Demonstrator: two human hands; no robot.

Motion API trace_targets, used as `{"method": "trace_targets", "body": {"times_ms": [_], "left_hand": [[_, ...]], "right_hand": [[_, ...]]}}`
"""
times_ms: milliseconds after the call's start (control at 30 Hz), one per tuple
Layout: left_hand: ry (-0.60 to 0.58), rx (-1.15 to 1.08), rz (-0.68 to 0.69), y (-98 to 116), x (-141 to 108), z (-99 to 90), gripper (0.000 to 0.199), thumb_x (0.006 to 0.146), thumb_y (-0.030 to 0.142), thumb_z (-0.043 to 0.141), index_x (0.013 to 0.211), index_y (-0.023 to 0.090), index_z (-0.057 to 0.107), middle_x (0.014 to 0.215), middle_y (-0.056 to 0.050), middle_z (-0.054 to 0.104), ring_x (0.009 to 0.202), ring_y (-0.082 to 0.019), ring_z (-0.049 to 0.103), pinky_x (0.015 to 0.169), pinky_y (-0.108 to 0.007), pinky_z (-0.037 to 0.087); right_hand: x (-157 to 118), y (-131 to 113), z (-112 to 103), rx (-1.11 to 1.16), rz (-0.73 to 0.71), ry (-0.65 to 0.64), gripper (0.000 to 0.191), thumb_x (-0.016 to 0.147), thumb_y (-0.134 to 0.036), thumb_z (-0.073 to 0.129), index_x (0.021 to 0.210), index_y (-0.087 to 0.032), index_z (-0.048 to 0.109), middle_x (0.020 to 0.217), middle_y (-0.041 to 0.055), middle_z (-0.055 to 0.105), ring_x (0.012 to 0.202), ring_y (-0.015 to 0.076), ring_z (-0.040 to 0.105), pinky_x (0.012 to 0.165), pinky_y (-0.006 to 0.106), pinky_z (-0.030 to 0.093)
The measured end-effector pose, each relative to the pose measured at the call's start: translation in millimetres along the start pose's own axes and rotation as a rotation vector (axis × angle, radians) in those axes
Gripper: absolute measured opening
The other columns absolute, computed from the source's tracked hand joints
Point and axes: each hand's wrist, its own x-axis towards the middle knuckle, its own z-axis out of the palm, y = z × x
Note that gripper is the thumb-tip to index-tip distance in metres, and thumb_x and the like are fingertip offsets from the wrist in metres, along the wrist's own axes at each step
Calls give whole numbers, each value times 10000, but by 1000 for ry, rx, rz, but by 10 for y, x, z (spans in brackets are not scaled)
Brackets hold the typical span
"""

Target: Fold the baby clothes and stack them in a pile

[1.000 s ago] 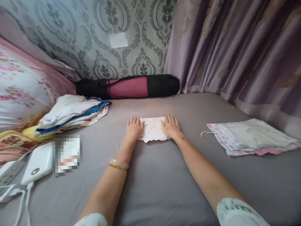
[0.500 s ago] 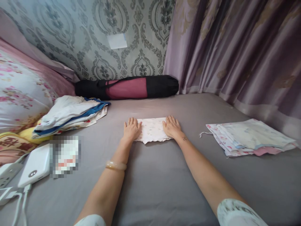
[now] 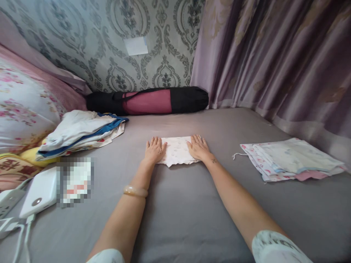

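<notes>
A folded piece of white cloth (image 3: 177, 151) with a faint pale print lies flat on the grey bed sheet (image 3: 189, 215). Its near edge is wavy, with a small point hanging toward me. My left hand (image 3: 155, 149) rests flat on the cloth's left end, fingers stretched out and pointing away. On the right end lies my right hand (image 3: 199, 147), palm down, with its fingers extended. Both hands press on the cloth without gripping it. Whatever is under the palms is hidden.
Folded clothes (image 3: 82, 129) are stacked at the left, and another folded stack (image 3: 293, 159) lies at the right. A black and maroon roll bag (image 3: 148, 101) lies along the wall. A white power bank (image 3: 41, 191) with cables sits at the left, near a blurred-out item (image 3: 76, 182).
Both hands have shifted very slightly inward over the cloth, which stays in place. The view has moved a little.
</notes>
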Motion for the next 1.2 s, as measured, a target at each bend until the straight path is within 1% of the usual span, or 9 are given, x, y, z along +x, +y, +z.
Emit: {"method": "trace_targets", "body": {"times_ms": [100, 200, 333, 400, 433, 533, 600, 1000, 1200], "left_hand": [[-8, -15, -2, 1, -3, -13, 637, 985, 466, 138, 1463, 108, 359, 1554, -148, 308, 1458, -284, 213, 1165, -521, 193], [-6, -28, -8, 21, -7, -34, 642, 985, 467, 149, 1458, 90, 364, 1554, -154, 306, 1460, -288, 207, 1169, -536, 170], [103, -12, 33, 121, -28, -56, 616, 989, 458, 157, 1453, 123, 383, 1550, -125, 325, 1465, -263, 199, 1186, -524, 117], [137, 6, 91, 187, -49, -51, 597, 993, 445, 163, 1451, 135, 387, 1547, -116, 337, 1464, -253, 204, 1191, -508, 109], [129, 15, 116, 215, -61, -44, 590, 994, 439, 172, 1449, 131, 390, 1543, -121, 343, 1460, -258, 214, 1189, -507, 116], [59, 28, 139, 261, -89, -15, 571, 995, 435, 202, 1443, 135, 392, 1536, -137, 353, 1445, -288, 250, 1171, -528, 159], [31, 21, 130, 261, -94, 1, 560, 995, 439, 209, 1445, 155, 384, 1536, -136, 352, 1442, -294, 256, 1162, -535, 178], [34, 19, 134, 242, -74, 18, 564, 997, 438, 218, 1439, 126, 379, 1533, -155, 350, 1439, -301, 257, 1159, -541, 177], [82, 16, 139, 402, -141, -65, 569, 998, 411, 182, 1441, 118, 387, 1529, -157, 357, 1450, -279, 239, 1172, -538, 148]], "right_hand": [[-5, 5, -10, -4, -1, -1, 654, 991, -423, 160, 1494, -26, 297, 1574, 151, 245, 1463, 263, 163, 1182, 463, 118], [-22, -19, -47, -17, -24, 53, 626, 993, -394, 172, 1483, -34, 324, 1564, 158, 271, 1457, 267, 185, 1179, 497, 87], [-50, -117, -99, -11, -81, 163, 591, 997, -364, 178, 1484, -67, 331, 1572, 137, 259, 1462, 249, 171, 1180, 507, 37], [-59, -166, -90, 9, -103, 156, 591, 998, -368, 179, 1488, -72, 325, 1575, 131, 254, 1464, 244, 165, 1182, 495, 56], [-62, -183, -74, 17, -105, 134, 592, 998, -372, 183, 1486, -70, 328, 1573, 133, 259, 1463, 248, 168, 1181, 495, 66], [-70, -198, -9, 30, -84, 49, 596, 996, -381, 196, 1482, -68, 338, 1566, 138, 276, 1459, 265, 183, 1177, 511, 82], [-72, -191, 24, 32, -72, 27, 595, 996, -381, 198, 1486, -73, 332, 1567, 134, 275, 1458, 265, 186, 1177, 512, 85], [-68, -189, 24, 20, -69, 35, 591, 993, -370, 201, 1484, -68, 332, 1565, 141, 278, 1457, 267, 187, 1173, 523, 84], [-119, -309, -54, -1, -126, 124, 571, 985, -321, 211, 1479, -66, 342, 1561, 150, 284, 1460, 260, 177, 1176, 507, 54]]}}
